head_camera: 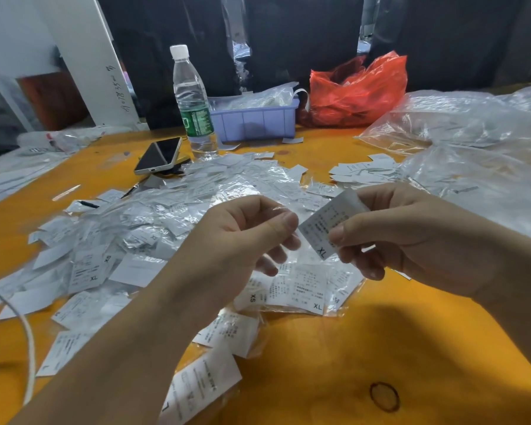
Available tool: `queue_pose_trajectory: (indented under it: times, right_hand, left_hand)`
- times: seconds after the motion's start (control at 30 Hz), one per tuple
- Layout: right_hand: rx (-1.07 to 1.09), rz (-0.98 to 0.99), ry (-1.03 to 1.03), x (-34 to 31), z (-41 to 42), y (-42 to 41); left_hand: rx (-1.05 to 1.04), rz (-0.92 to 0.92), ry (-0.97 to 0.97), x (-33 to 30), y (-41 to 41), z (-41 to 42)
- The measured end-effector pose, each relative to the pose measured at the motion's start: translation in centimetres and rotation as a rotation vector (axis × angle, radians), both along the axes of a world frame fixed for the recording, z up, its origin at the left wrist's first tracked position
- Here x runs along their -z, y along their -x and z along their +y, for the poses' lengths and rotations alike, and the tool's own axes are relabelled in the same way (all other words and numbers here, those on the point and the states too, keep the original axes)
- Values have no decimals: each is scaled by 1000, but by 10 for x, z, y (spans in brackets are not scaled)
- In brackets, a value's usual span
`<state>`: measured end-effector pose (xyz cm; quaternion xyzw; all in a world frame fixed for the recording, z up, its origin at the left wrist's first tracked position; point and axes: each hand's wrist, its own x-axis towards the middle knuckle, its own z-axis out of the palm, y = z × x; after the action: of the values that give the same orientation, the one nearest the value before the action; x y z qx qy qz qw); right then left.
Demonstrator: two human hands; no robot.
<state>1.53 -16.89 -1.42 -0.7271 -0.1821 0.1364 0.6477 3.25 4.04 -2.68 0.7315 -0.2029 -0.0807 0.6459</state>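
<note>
One orange table [380, 348] carries everything. On its far right lies a heap of clear plastic bags [472, 127] (crumpled over one another, so their number cannot be told). Along the back edge stand one red plastic bag [359, 90], one purple tray [255, 121] and one water bottle [192, 99], upright and capped, just left of the tray. One phone [160, 154] lies tilted, screen up, near the bottle's foot. Loose labels [154, 228] cover the middle of the table, far too many to count, some in clear film.

Two hands are raised above this spread. The right hand [411, 237] pinches one white label [322, 228], marked XL, between thumb and fingers. The left hand [246, 237] has its fingers curled, thumb pressed to forefinger, with the thumb tip just beside the label's left corner; whether it grips the label, or clear film, cannot be told.
</note>
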Motion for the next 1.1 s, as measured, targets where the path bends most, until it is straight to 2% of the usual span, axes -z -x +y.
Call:
queue_pose_trajectory:
  times: [0.37, 0.63, 0.87, 1.1]
  right_hand:
    - [65, -19, -38, 3, 4, 0]
    - [174, -105, -64, 1, 2, 0]
    - [191, -152, 11, 2, 6, 3]
    - [233, -181, -39, 6, 13, 5]
  left_hand:
    - [23, -8, -57, -1, 0, 1]
    - [-96, -6, -48, 2, -3, 3]
    - [-11, 9, -41, -1, 0, 0]
    - [-11, -6, -79, 0, -1, -1]
